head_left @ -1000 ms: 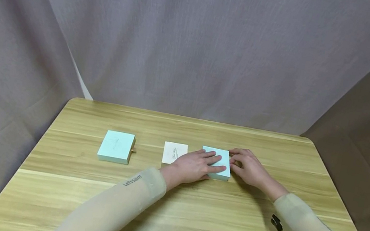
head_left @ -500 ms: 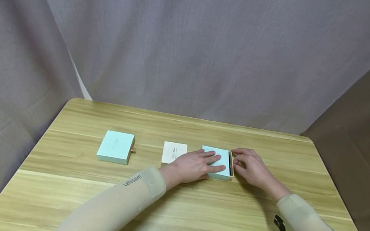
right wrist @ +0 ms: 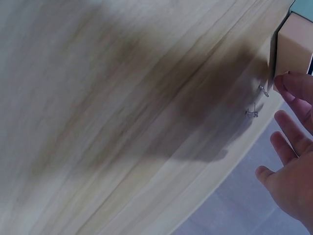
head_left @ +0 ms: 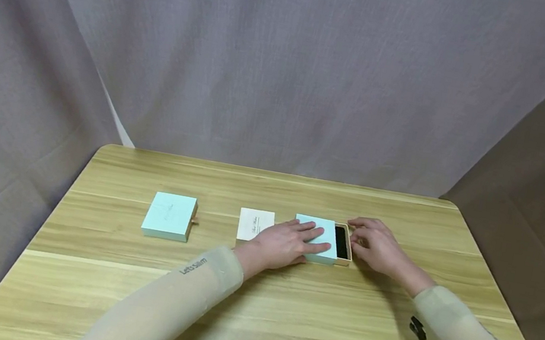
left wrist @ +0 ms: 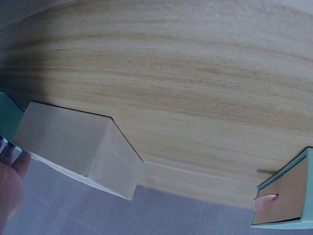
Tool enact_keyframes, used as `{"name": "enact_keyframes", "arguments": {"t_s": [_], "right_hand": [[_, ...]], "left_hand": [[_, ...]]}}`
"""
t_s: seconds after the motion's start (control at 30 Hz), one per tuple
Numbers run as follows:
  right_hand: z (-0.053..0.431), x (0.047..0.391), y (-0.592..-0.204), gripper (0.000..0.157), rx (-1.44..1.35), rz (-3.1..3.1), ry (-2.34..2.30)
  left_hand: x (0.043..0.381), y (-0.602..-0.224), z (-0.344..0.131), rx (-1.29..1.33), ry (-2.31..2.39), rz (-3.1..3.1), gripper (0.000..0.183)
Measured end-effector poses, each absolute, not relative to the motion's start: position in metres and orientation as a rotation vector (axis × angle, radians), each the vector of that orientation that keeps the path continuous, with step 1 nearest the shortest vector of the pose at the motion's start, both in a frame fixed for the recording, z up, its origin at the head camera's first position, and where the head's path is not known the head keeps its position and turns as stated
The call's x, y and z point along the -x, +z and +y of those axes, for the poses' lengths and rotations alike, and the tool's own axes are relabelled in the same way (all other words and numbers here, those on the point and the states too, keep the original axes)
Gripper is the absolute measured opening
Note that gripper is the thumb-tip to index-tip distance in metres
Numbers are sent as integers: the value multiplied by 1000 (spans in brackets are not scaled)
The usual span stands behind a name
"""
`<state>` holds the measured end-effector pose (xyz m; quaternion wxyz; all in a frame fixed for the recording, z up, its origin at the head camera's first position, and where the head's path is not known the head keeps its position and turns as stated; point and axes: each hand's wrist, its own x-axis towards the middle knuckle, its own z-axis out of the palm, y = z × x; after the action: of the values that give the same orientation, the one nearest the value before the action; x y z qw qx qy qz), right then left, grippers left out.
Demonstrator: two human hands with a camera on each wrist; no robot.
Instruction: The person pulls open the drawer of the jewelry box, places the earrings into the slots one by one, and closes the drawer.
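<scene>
A light blue drawer box (head_left: 329, 235) lies on the wooden table under my left hand (head_left: 285, 245), whose spread fingers press on its top. Its tan drawer (head_left: 342, 262), lined in black, sticks partway out on the right. My right hand (head_left: 373, 248) pinches the drawer's outer end between thumb and finger, the other fingers loosely bent; any pull tab there is hidden. In the right wrist view, two small shiny pieces like stud earrings (right wrist: 252, 113) lie on the table beside the drawer. A cream box (head_left: 249, 223) with dark lettering stands left of the blue box, partly behind my left hand.
A second light blue box (head_left: 170, 216) sits farther left on the table (head_left: 245, 334), its drawer in and a small pinkish tab (left wrist: 265, 201) on its right side. Grey curtains (head_left: 288, 76) hang behind the table's back edge and along both sides.
The right hand has moved to the right, drawing the drawer out of its blue sleeve and baring the black lining. The left hand stays on top of the box.
</scene>
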<state>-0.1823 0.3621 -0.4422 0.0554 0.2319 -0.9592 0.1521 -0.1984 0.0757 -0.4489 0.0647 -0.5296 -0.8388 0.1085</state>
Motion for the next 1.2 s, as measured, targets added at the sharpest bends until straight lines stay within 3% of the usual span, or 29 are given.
{"name": "enact_keyframes", "arguments": {"t_s": [0.5, 0.9, 1.2], "right_hand": [[369, 177, -439, 21, -661, -2927, 407], [386, 168, -424, 7, -596, -2935, 527], [392, 167, -427, 19, -572, -2973, 470]], "left_hand": [[196, -450, 76, 1593, 314, -2532, 60], [197, -450, 78, 1593, 309, -2526, 60], [199, -452, 77, 1593, 273, -2516, 59]]}}
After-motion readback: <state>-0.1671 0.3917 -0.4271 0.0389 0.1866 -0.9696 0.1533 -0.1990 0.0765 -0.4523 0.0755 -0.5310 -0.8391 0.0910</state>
